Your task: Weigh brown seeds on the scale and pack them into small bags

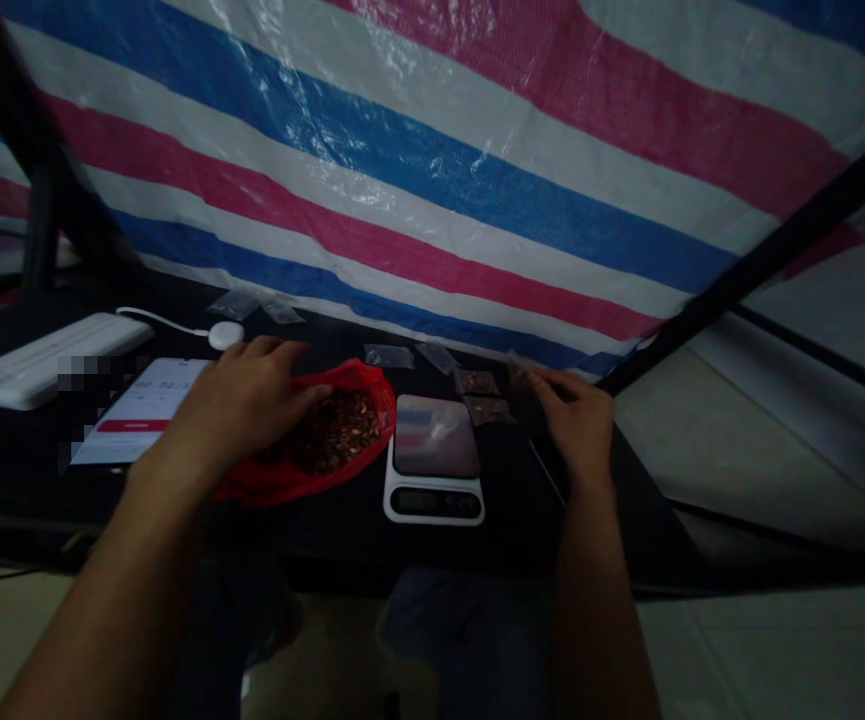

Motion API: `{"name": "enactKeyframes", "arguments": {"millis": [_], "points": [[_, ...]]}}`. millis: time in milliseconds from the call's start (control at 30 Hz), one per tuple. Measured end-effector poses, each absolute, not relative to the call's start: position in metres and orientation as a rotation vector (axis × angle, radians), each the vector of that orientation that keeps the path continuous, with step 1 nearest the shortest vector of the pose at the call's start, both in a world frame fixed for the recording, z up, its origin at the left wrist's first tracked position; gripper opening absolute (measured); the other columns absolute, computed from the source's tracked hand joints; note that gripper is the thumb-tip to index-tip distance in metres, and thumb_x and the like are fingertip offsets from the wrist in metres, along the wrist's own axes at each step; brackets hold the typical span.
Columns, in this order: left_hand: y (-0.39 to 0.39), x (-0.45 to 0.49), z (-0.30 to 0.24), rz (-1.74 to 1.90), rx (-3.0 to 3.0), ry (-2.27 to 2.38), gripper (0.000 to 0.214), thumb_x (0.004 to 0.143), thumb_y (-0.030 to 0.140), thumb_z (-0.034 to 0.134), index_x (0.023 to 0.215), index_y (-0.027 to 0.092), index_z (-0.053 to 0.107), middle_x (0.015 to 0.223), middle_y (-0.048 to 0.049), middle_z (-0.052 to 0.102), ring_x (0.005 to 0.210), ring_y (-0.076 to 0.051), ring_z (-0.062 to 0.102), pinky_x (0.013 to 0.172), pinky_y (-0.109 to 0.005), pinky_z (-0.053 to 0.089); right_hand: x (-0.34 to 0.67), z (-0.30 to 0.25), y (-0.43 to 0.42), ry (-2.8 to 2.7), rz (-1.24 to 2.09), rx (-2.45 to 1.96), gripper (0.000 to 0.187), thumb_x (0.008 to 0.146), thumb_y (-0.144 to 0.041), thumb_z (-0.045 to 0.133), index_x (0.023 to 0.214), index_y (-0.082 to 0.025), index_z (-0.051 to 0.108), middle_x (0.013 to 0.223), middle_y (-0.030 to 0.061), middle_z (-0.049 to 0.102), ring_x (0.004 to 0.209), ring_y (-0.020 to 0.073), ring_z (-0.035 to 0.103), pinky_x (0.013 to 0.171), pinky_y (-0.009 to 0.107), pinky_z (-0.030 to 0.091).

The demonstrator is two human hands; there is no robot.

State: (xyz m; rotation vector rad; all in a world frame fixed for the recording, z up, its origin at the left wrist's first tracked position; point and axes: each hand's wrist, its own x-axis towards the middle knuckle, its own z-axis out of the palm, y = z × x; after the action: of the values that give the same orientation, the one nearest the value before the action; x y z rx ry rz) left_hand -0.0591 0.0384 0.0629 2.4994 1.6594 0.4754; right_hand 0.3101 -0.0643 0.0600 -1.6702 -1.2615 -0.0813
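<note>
My left hand (252,392) is over the left side of a red plastic bag (383,385), its thumb apart from the fingers and reaching over the contents. Small brown dried pieces (346,428) fill the bag, whose mouth is spread wide. At the right, my right hand (580,412) pinches a small clear plastic bag (520,368) by its near edge; what is inside it is too dim to tell. Two small filled bags, one at the back (477,382) and one in front (488,410), lie left of that hand. Between my hands stands a white digital scale (436,460), its plate bare.
Small clear bags (388,356) lie along the back of the black table (357,545). At left are a phone (139,410), a white power bank (57,355) and a white round puck on a cable (226,334). A thin tool (547,470) lies right of the scale. Striped sheeting (402,200) hangs behind.
</note>
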Motion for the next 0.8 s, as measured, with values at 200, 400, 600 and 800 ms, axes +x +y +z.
{"name": "enactKeyframes", "arguments": {"millis": [200, 400, 600, 800], "points": [[0.048, -0.076, 0.061, -0.046, 2.147, 1.800, 0.086, 0.090, 0.067, 0.051, 0.149, 0.005, 0.047, 0.147, -0.0321, 0.054, 0.129, -0.049, 0.058, 0.099, -0.056, 0.049, 0.289, 0.051, -0.055, -1.533, -0.007, -1.900, 0.026, 0.088, -0.035, 0.069, 0.100, -0.015, 0.081, 0.101, 0.0128, 0.080, 0.088, 0.0263, 0.073, 0.083, 0.041, 0.056], [0.052, -0.092, 0.067, -0.182, 2.098, 1.712, 0.061, 0.091, 0.045, 0.055, 0.137, 0.004, 0.055, 0.127, -0.0267, 0.070, 0.108, -0.037, 0.071, 0.084, -0.040, 0.055, 0.206, 0.065, -0.048, -1.799, 0.134, -1.485, 0.016, 0.094, -0.021, 0.062, 0.096, -0.020, 0.078, 0.098, 0.0068, 0.079, 0.089, 0.0190, 0.072, 0.080, 0.032, 0.055], [0.054, -0.088, 0.057, 0.111, 2.109, 1.503, 0.073, 0.076, 0.015, 0.054, 0.149, 0.007, 0.048, 0.136, -0.0205, 0.068, 0.115, -0.031, 0.071, 0.090, -0.035, 0.058, 0.150, 0.045, -0.025, -2.030, 0.283, -1.419, 0.016, 0.092, -0.013, 0.064, 0.104, -0.016, 0.075, 0.110, 0.0090, 0.077, 0.105, 0.0221, 0.069, 0.097, 0.036, 0.053], [0.052, -0.078, 0.063, 0.326, 2.158, 1.384, 0.059, 0.080, 0.028, 0.052, 0.135, 0.012, 0.062, 0.127, -0.0122, 0.074, 0.110, -0.029, 0.073, 0.085, -0.030, 0.058, 0.145, 0.042, 0.007, -1.913, 0.010, -1.727, 0.080, 0.082, -0.024, 0.080, 0.151, -0.007, 0.043, 0.146, 0.0243, 0.058, 0.133, 0.0350, 0.055, 0.112, 0.049, 0.044]]}}
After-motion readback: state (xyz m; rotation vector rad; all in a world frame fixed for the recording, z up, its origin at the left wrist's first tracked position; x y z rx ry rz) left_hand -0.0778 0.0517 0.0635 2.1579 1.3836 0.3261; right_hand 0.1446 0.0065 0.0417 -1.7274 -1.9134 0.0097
